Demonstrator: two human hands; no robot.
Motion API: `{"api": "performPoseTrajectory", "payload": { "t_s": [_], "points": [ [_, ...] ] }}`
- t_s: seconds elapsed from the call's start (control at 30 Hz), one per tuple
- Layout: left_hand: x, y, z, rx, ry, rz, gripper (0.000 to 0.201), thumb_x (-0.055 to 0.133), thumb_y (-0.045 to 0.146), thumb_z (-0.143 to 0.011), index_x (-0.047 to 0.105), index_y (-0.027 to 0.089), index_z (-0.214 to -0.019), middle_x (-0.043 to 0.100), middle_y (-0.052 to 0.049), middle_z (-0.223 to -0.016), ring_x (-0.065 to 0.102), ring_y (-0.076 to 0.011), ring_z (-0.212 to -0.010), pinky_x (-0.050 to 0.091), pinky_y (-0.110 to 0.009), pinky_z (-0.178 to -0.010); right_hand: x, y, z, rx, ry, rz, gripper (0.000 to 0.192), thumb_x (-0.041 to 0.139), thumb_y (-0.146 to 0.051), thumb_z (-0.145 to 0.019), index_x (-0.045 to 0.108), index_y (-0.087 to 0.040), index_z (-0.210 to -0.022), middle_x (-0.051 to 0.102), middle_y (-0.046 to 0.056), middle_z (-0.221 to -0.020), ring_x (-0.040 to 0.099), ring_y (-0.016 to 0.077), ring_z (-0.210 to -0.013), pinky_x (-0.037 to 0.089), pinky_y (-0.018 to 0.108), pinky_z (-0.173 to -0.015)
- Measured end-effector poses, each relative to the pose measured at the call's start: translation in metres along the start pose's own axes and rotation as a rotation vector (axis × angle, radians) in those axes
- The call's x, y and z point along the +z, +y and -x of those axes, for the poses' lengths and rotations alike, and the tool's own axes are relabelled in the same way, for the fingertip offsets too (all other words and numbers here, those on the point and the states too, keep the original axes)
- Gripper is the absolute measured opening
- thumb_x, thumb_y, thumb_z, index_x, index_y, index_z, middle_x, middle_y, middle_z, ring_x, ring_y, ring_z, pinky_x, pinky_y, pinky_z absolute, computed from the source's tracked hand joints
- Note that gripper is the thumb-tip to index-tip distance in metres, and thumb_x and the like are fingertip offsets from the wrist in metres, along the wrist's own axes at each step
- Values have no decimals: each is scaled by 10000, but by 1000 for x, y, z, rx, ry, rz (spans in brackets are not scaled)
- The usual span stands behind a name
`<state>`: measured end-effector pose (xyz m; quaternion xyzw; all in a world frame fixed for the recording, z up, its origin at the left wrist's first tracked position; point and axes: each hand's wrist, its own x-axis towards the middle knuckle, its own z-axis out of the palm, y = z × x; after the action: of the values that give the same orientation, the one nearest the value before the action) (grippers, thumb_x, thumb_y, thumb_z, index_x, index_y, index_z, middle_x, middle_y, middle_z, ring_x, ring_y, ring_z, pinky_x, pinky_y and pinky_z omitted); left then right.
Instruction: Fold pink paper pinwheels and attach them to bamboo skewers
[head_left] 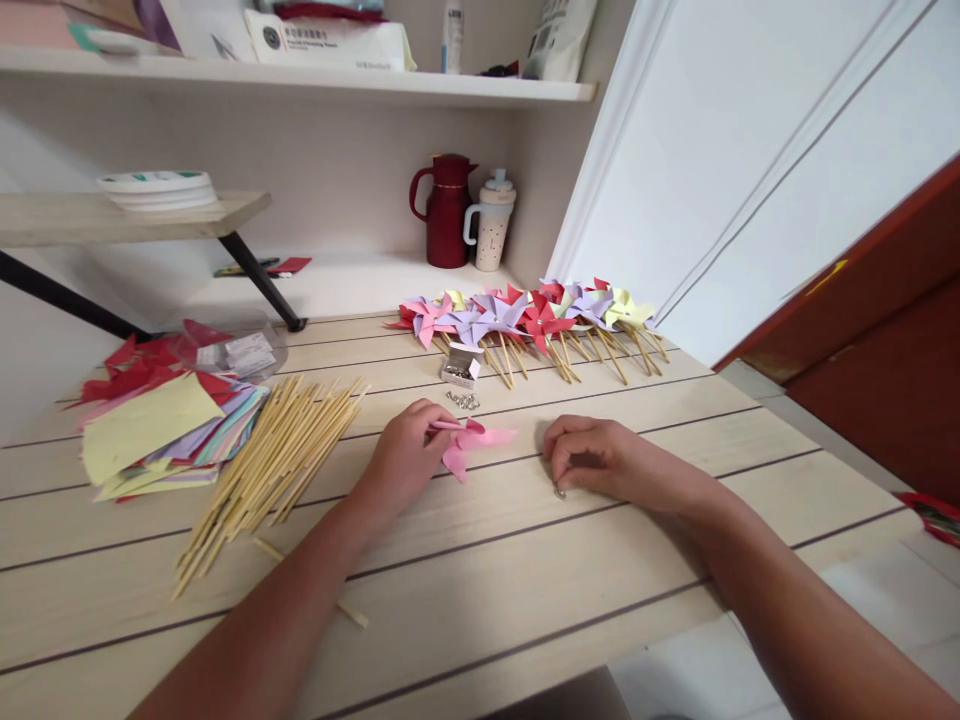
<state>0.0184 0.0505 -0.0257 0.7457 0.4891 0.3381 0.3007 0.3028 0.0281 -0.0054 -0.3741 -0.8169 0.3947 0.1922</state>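
Observation:
My left hand [409, 445] is closed on the edge of a pink paper pinwheel [457, 458], whose blades spread out to the right of my fingers. My right hand [585, 452] rests low over the table to the right, thumb and fingers pinched together. At its fingertips is a small silvery metal pin [560, 492], too small to make out fully. Beyond my left hand lie loose metal pins [463, 401] in a little pile. Just behind them stands a small open box [460, 368] with more dark metal pieces inside.
Finished pinwheels on sticks [525, 318] lie along the back of the table [480, 610]. To the left are a bundle of thin wooden sticks [262, 470], stacked coloured paper [150, 430] and a clear plastic container [255, 350]. A red jug [448, 215] and a cup [493, 225] stand behind.

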Motion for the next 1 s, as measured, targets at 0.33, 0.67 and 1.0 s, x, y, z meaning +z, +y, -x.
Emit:
{"api": "performPoseTrajectory", "payload": {
  "t_s": [0.33,0.67,1.0],
  "points": [
    [1,-6,2,12,12,3,189,532,126,-838,699,204,-881,669,-41,-935,634,-191,-867,487,-309,-769,2,6,-2,53,72,20,257,590,-439,-930,684,-211,-858,674,60,-886,626,205,-822,488,325,-748],
    [5,-11,0,103,21,-74,169,530,120,-832,678,201,-836,656,-42,-907,628,-197,-860,477,-316,-764,15,-1,6,98,129,68,215,626,-428,-902,688,-230,-847,644,62,-957,609,213,-869,484,348,-797],
    [7,-9,2,139,18,-137,155,544,135,-846,678,207,-815,657,-36,-887,614,-186,-805,454,-302,-706,22,5,11,115,177,126,242,637,-466,-889,692,-235,-845,637,88,-1040,607,253,-974,481,398,-915]
  ]
}}
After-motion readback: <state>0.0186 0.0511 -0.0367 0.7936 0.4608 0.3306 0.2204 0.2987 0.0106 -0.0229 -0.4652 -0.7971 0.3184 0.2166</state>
